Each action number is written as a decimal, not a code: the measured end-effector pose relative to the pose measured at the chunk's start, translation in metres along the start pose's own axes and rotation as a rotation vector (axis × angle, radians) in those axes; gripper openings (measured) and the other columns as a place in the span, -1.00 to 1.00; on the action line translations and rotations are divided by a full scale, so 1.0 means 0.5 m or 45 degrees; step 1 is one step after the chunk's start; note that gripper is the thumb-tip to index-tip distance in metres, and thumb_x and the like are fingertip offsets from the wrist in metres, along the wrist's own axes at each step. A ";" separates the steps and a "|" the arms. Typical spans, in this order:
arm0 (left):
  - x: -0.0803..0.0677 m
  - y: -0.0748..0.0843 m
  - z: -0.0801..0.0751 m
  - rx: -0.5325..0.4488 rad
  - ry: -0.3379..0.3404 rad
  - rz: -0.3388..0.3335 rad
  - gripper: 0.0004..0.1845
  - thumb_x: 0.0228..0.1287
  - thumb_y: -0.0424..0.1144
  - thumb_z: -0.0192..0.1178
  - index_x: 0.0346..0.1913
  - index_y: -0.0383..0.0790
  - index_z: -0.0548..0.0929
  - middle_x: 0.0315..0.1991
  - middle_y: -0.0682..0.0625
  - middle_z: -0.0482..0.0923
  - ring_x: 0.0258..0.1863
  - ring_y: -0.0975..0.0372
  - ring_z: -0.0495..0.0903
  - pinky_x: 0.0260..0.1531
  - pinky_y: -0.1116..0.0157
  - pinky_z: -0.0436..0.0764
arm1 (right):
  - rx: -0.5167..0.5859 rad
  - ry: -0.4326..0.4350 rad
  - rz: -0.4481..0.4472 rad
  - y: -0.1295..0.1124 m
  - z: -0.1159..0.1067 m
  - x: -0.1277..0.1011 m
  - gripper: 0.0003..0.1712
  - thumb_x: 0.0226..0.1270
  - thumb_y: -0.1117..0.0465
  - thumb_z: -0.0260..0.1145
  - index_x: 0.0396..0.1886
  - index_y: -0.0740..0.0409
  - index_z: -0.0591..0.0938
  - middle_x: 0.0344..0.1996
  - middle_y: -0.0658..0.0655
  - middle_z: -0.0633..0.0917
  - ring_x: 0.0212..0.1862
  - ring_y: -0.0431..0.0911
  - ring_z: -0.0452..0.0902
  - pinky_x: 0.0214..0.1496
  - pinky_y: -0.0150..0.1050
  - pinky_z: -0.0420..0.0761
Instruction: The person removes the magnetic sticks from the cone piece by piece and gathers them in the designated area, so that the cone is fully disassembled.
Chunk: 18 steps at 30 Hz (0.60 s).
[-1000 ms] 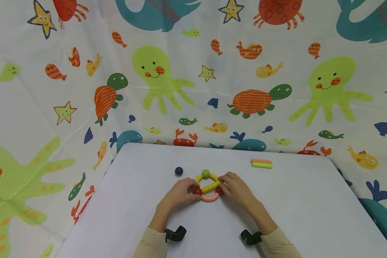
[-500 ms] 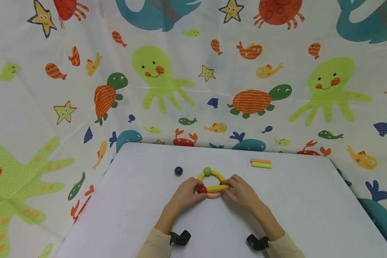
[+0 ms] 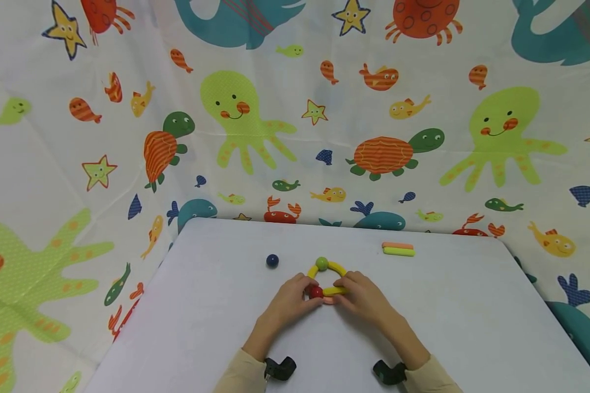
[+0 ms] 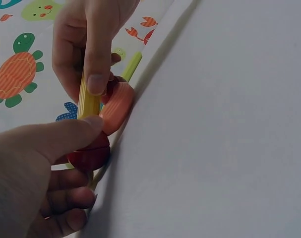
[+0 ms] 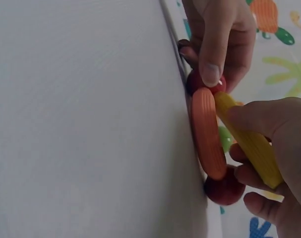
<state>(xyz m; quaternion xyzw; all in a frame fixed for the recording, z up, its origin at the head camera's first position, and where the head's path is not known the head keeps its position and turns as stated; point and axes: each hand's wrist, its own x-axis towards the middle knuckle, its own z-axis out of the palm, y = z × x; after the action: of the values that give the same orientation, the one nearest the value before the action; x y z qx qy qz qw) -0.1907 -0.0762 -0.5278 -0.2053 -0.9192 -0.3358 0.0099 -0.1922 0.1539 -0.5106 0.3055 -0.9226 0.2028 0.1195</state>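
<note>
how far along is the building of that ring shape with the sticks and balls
Mostly built, it seems: curved yellow pieces meet at a green ball on top. In hand: the left hand grips the red ball, the right hand holds the straight yellow stick beside the orange curved piece. Unused: a blue ball and two loose sticks on the table.
</note>
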 end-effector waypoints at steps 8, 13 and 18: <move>0.000 -0.006 -0.003 -0.007 -0.043 0.032 -0.58 0.19 -0.02 0.43 0.06 -0.10 0.68 -0.24 0.15 0.55 -0.29 0.40 0.47 -0.26 0.44 0.51 | 0.002 -0.064 -0.025 -0.017 0.003 0.016 -0.68 0.19 0.01 0.51 -0.11 0.01 0.75 -0.23 -0.08 0.73 -0.15 -0.18 0.48 -0.06 -0.20 0.52; 0.001 -0.007 -0.006 -0.006 -0.050 0.039 -0.57 0.20 -0.02 0.42 0.08 -0.11 0.68 -0.23 0.14 0.56 -0.27 0.40 0.49 -0.24 0.43 0.52 | -0.047 -0.109 -0.047 -0.024 0.001 0.025 -0.70 0.18 -0.03 0.50 -0.14 -0.04 0.77 -0.28 -0.11 0.73 -0.15 -0.18 0.49 -0.12 -0.24 0.42; 0.000 -0.007 -0.007 -0.021 -0.051 0.044 -0.57 0.21 -0.01 0.41 0.09 -0.11 0.68 -0.23 0.15 0.56 -0.28 0.41 0.48 -0.25 0.45 0.51 | -0.107 -0.133 -0.081 -0.025 0.003 0.033 -0.72 0.19 -0.05 0.49 -0.14 -0.08 0.77 -0.30 -0.13 0.71 -0.14 -0.19 0.53 -0.13 -0.27 0.41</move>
<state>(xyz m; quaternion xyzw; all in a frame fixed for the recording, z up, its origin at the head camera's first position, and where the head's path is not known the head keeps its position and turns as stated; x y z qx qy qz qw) -0.1927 -0.0807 -0.5273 -0.2280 -0.9127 -0.3390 -0.0045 -0.1975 0.1356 -0.5024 0.3396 -0.9251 0.1438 0.0903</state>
